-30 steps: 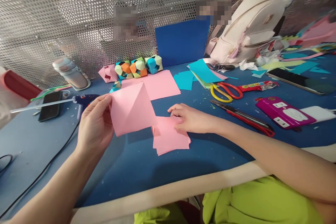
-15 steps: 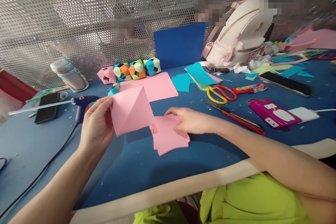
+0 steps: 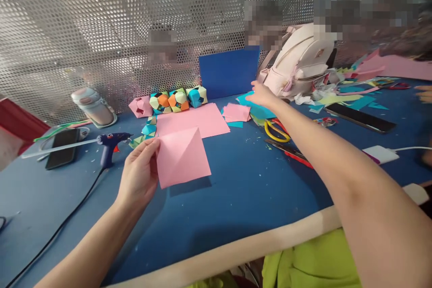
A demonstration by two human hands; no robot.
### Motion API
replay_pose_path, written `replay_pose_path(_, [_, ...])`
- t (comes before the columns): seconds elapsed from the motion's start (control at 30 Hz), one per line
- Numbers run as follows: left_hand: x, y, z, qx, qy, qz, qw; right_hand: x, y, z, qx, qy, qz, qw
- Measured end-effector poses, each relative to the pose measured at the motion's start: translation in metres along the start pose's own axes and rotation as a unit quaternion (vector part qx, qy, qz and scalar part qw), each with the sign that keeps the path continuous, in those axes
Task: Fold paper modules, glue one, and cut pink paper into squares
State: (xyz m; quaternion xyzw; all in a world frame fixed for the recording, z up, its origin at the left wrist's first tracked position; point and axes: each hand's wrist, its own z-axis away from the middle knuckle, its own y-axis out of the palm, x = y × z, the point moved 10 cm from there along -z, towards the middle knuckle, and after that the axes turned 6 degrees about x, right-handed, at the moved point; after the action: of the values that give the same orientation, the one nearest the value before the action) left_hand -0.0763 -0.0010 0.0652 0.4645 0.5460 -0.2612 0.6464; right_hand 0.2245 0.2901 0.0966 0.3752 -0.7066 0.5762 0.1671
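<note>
My left hand (image 3: 138, 180) pinches the left corner of a creased pink paper square (image 3: 182, 157), holding it just above the blue table (image 3: 243, 189). My right hand (image 3: 261, 94) is stretched far across the table with its fingers out flat over a teal sheet (image 3: 259, 111). It holds nothing. Just left of it lies a small stack of pink squares (image 3: 236, 111). A large pink sheet (image 3: 192, 119) lies flat behind the held square.
Coloured paper balls (image 3: 178, 99) line the perforated screen beside an upright blue card (image 3: 229, 72) and a pale backpack (image 3: 297, 67). A glue gun (image 3: 110, 141), phone (image 3: 62, 153) and bottle (image 3: 92, 105) lie left. Scissors (image 3: 275, 130), a red knife (image 3: 290, 150) and another phone (image 3: 359, 117) lie right.
My right hand carried the pink stack from the near middle of the table to the far side and let it go. My left hand shifted slightly right with its square.
</note>
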Motion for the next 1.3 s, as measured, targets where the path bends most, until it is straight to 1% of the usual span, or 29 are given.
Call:
replay_pose_path(0.07, [0.003, 0.001, 0.0, 0.006, 0.0, 0.002, 1.0, 0.012, 0.005, 0.01, -0.008, -0.007, -0.013, 1.0])
replay_pose_path(0.13, [0.008, 0.003, 0.0, 0.013, -0.003, 0.004, 1.0, 0.034, 0.02, 0.032, 0.017, -0.022, -0.051, 0.998])
replay_pose_path(0.17, [0.011, 0.004, 0.0, 0.016, -0.008, 0.005, 1.0, 0.05, 0.032, 0.048, 0.041, -0.039, -0.081, 0.995])
replay_pose_path(0.2, [0.015, 0.005, 0.001, 0.019, -0.014, 0.006, 1.0, 0.065, 0.051, 0.067, 0.096, -0.042, -0.168, 0.98])
replay_pose_path(0.23, [0.019, 0.006, 0.001, 0.022, -0.019, 0.007, 1.0, 0.083, 0.073, 0.089, 0.168, -0.047, -0.254, 0.951])
replay_pose_path(0.27, [0.024, 0.007, 0.001, 0.026, -0.024, 0.009, 0.999, 0.097, 0.094, 0.113, 0.235, -0.028, -0.319, 0.918])
replay_pose_path(0.33, [0.034, 0.009, 0.002, 0.036, -0.034, 0.012, 0.999, 0.121, 0.128, 0.158, 0.331, 0.008, -0.406, 0.852])
replay_pose_path(0.37, [0.04, 0.009, 0.002, 0.039, -0.041, 0.011, 0.998, 0.133, 0.138, 0.176, 0.363, 0.004, -0.441, 0.821])
replay_pose_path(0.4, [0.047, 0.009, 0.002, 0.04, -0.049, 0.008, 0.998, 0.138, 0.144, 0.187, 0.37, 0.002, -0.471, 0.801])
replay_pose_path(0.43, [0.054, 0.008, 0.002, 0.04, -0.059, 0.003, 0.997, 0.138, 0.147, 0.193, 0.358, 0.005, -0.492, 0.793])
replay_pose_path(0.47, [0.061, 0.007, 0.002, 0.039, -0.069, -0.004, 0.997, 0.134, 0.148, 0.195, 0.331, 0.006, -0.505, 0.797])
replay_pose_path(0.5, [0.068, 0.007, 0.002, 0.041, -0.076, -0.011, 0.996, 0.126, 0.147, 0.193, 0.295, 0.006, -0.507, 0.81])
replay_pose_path(0.57, [0.079, 0.006, 0.002, 0.045, -0.086, -0.025, 0.995, 0.108, 0.143, 0.188, 0.226, -0.002, -0.483, 0.846])
replay_pose_path(0.6, [0.084, 0.007, 0.002, 0.049, -0.086, -0.031, 0.995, 0.101, 0.144, 0.187, 0.211, -0.009, -0.464, 0.86])
replay_pose_path(0.63, [0.087, 0.007, 0.002, 0.053, -0.084, -0.038, 0.994, 0.096, 0.145, 0.186, 0.204, -0.014, -0.452, 0.868])
replay_pose_path(0.7, [0.09, 0.007, 0.002, 0.06, -0.076, -0.051, 0.994, 0.092, 0.147, 0.185, 0.205, -0.023, -0.437, 0.876])
replay_pose_path(0.87, [0.09, 0.006, 0.003, 0.07, -0.056, -0.073, 0.993, 0.105, 0.141, 0.191, 0.233, -0.064, -0.402, 0.883])
replay_pose_path(1.0, [0.089, 0.006, 0.004, 0.065, -0.062, -0.096, 0.991, 0.109, 0.135, 0.194, 0.258, -0.083, -0.391, 0.88])
replay_pose_path(1.07, [0.089, 0.008, 0.006, 0.064, -0.07, -0.106, 0.99, 0.106, 0.135, 0.194, 0.265, -0.082, -0.39, 0.878])
replay_pose_path(1.13, [0.088, 0.01, 0.007, 0.061, -0.076, -0.107, 0.989, 0.102, 0.137, 0.194, 0.271, -0.066, -0.4, 0.873])
replay_pose_path(1.23, [0.087, 0.008, 0.008, 0.051, -0.076, -0.112, 0.99, 0.099, 0.142, 0.198, 0.293, -0.043, -0.42, 0.858])
replay_pose_path(1.3, [0.087, 0.006, 0.009, 0.05, -0.076, -0.114, 0.989, 0.102, 0.143, 0.202, 0.307, -0.048, -0.427, 0.849])
